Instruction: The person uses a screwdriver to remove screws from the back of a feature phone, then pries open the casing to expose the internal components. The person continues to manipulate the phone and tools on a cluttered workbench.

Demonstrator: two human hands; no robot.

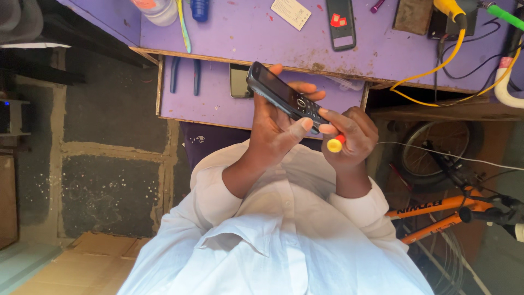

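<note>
- Black keypad phone [285, 97] held up in front of the chest, above the open purple drawer [213, 104], tilted, screen end far-left, keypad end near-right.
- Left hand [278, 128] cradling phone from beneath: fingers wrapped round far edge, thumb laid across keypad end. Closed on the phone.
- Right hand [352, 136] curled round a small screwdriver [335, 143] with red-and-yellow handle; yellow cap pokes out towards the chest. Tip hidden at phone's near-right end; contact impossible to confirm.
- Handling estimate: light, rigid plastic shell, smooth and a bit slippery; screen and keypad the fragile faces. Best held by long side edges, as now, pressure kept off the display.
- Screwdriver: light, stiff, ribbed handle likely grips well; slip off the screw could scratch the casing.
- Purple tabletop [245, 33] at far side carries a second dark phone [341, 22], a white card [291, 12], yellow cable [436, 65].
- Blue-handled pliers [184, 74] in drawer, left of phone.
</note>
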